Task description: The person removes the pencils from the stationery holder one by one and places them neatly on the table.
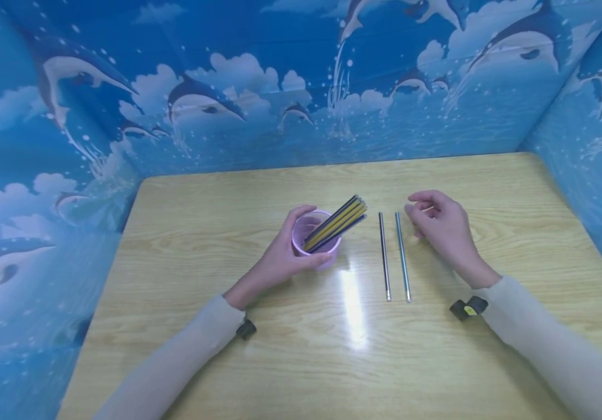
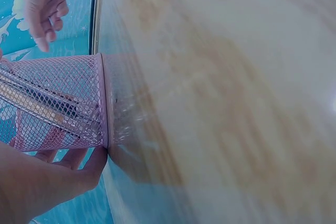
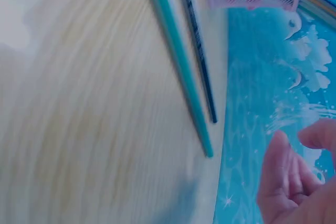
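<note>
My left hand point(image 1: 284, 252) grips a pink mesh pencil cup point(image 2: 63, 69), fingers round the far side and thumb across the near side. Yellow and dark striped pencils point(image 1: 339, 223) lean out of the cup to the right in the head view. To the right of the cup, a dark pencil point(image 1: 384, 256) and a teal pencil point(image 1: 403, 256) lie side by side on the table, slightly apart. Just beyond the teal one, my right hand point(image 1: 444, 226) is held over the table, fingers loosely bent and nothing in them.
The wood-grain table point(image 1: 201, 210) has a glossy surface with a bright light reflection near the cup. Blue dolphin-print cloth point(image 1: 259, 128) stands behind the table and along both sides. Each wrist carries a dark strap, the right strap point(image 1: 469, 307) having a yellow mark.
</note>
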Motion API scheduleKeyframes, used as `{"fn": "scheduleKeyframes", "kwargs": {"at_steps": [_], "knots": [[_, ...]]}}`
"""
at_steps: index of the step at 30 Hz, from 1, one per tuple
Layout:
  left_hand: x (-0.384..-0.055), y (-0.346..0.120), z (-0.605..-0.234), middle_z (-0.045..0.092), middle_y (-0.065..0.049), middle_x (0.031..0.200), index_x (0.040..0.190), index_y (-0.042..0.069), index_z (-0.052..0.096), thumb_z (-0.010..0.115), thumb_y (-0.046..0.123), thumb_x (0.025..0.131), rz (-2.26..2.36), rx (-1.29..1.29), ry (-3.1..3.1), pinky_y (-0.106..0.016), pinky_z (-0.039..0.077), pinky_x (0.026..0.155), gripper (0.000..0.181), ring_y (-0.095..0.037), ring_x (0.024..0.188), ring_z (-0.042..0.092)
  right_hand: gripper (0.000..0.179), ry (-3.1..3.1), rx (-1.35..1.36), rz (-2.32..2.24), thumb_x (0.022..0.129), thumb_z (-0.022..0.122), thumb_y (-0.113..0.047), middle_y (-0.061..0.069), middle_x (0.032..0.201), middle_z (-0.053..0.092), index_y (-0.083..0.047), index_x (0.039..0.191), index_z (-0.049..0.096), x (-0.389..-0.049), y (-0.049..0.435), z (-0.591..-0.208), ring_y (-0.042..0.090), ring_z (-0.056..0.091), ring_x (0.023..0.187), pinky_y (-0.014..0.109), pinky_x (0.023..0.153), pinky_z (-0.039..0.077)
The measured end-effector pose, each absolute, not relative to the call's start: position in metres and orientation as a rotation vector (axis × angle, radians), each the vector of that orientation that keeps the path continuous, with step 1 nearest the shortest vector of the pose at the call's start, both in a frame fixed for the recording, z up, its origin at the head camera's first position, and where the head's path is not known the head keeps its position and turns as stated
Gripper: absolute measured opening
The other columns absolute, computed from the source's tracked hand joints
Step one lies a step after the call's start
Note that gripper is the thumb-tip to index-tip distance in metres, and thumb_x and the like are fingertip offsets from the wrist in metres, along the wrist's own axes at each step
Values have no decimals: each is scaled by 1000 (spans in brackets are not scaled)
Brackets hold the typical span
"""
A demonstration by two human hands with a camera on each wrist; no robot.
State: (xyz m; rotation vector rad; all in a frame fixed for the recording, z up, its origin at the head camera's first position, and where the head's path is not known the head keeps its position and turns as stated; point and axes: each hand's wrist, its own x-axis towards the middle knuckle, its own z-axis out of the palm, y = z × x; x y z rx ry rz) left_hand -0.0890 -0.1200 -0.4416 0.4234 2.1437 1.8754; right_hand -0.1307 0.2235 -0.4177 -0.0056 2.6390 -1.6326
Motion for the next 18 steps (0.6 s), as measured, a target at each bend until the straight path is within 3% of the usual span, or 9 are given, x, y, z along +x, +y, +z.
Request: {"fn": "scheduleKeyframes", "kwargs": {"at_steps": [4,9,18], "knots": [[-89,-121,-441,54,-6,151,167,21,32,91,12,89,1874,427,2141,-42,52,114,98,-29,137,58,33,2558,-9,-1948,108,70,-23,8,108,66,0,132,66,-124,213,-415,17,69,87,28,69,66],[-89,-123,-441,54,-6,151,164,31,36,91,9,89,1891,421,2127,-42,52,114,95,-28,137,58,21,2399,-148,-2300,107,70,-9,12,101,68,3,123,67,-114,199,-410,16,70,81,26,66,65],[-89,-121,-443,53,-6,152,165,30,35,91,10,89,1894,449,2114,-43,53,113,96,-28,137,58,13,2250,-294,-2507,104,67,6,14,94,67,11,116,67,-95,178,-399,18,69,76,26,60,63]]}}
